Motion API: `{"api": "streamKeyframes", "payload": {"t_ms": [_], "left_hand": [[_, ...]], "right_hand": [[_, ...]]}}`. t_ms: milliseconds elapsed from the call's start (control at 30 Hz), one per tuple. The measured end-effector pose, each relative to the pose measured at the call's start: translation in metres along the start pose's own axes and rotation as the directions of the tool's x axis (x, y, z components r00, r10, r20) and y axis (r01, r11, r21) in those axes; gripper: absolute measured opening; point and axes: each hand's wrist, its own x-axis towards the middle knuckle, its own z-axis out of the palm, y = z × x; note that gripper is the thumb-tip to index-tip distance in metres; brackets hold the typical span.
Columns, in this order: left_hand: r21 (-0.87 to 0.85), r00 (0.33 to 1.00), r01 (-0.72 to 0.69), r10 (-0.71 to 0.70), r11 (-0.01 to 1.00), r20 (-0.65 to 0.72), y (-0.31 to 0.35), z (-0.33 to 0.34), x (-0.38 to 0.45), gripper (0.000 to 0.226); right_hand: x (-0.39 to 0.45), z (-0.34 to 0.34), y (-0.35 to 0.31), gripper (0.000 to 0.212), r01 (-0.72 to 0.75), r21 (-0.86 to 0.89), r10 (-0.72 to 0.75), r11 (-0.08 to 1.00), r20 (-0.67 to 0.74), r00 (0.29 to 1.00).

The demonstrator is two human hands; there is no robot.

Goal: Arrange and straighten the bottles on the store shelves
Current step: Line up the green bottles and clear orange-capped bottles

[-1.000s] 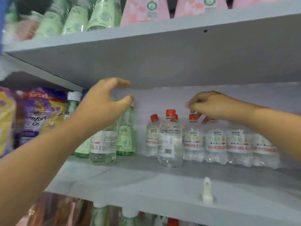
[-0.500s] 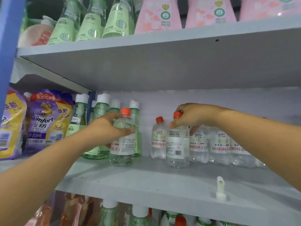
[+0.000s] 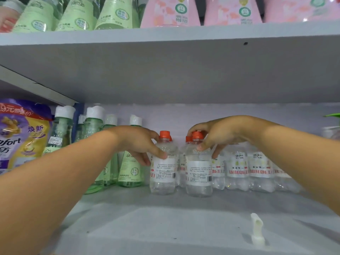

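On the grey shelf [image 3: 165, 218] stand clear bottles with orange caps and white labels. My left hand [image 3: 139, 144] grips one clear bottle [image 3: 163, 173] by its shoulder, upright, at the left end of the group. My right hand [image 3: 219, 135] holds the neck and cap of a second clear bottle [image 3: 198, 175] right beside it. A row of the same bottles [image 3: 244, 172] runs to the right behind my right arm, partly hidden.
Green bottles with white caps [image 3: 95, 129] stand left of my left hand, and purple refill pouches [image 3: 22, 133] lie further left. A white plastic clip [image 3: 257, 229] sticks up at the shelf's front. The upper shelf [image 3: 165, 35] carries green and pink bottles.
My left hand has carried its clear bottle rightwards from beside the green bottles to the orange-capped group. My right hand stays on the front bottle's cap.
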Motion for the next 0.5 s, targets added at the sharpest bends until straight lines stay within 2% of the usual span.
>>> {"api": "streamKeyframes", "payload": {"t_ms": [100, 167, 233, 300, 333, 400, 500], "left_hand": [[-0.082, 0.998, -0.001, 0.006, 0.997, 0.065, 0.001, -0.002, 0.004, 0.090], [-0.139, 0.997, -0.014, 0.023, 0.990, 0.067, -0.002, 0.004, 0.003, 0.075], [-0.121, 0.999, -0.054, 0.053, 0.991, -0.006, -0.005, 0.013, 0.000, 0.074], [-0.052, 0.990, -0.081, 0.074, 0.995, -0.119, -0.004, 0.025, 0.000, 0.095], [-0.032, 0.979, -0.093, 0.085, 0.995, -0.183, -0.003, 0.029, 0.003, 0.097], [-0.054, 0.957, -0.122, 0.103, 0.991, -0.271, -0.003, 0.035, 0.008, 0.086], [-0.108, 0.961, -0.175, 0.146, 0.979, -0.237, -0.006, 0.032, 0.010, 0.065]], "right_hand": [[0.000, 0.007, 0.004, 0.060, 0.029, 0.040, -0.028, 0.999, -0.023, 0.999], [0.002, 0.018, 0.016, 0.061, 0.049, 0.101, -0.038, 0.994, -0.115, 0.993], [0.007, 0.031, 0.027, 0.062, 0.028, 0.086, -0.006, 0.996, -0.242, 0.970], [0.013, 0.040, 0.032, 0.057, 0.008, 0.060, 0.013, 0.998, -0.334, 0.943], [0.017, 0.043, 0.033, 0.052, 0.015, 0.067, 0.011, 0.998, -0.368, 0.930], [0.020, 0.047, 0.032, 0.045, 0.037, 0.100, 0.007, 0.994, -0.406, 0.914], [0.018, 0.044, 0.034, 0.040, 0.097, 0.160, -0.026, 0.982, -0.394, 0.919]]}}
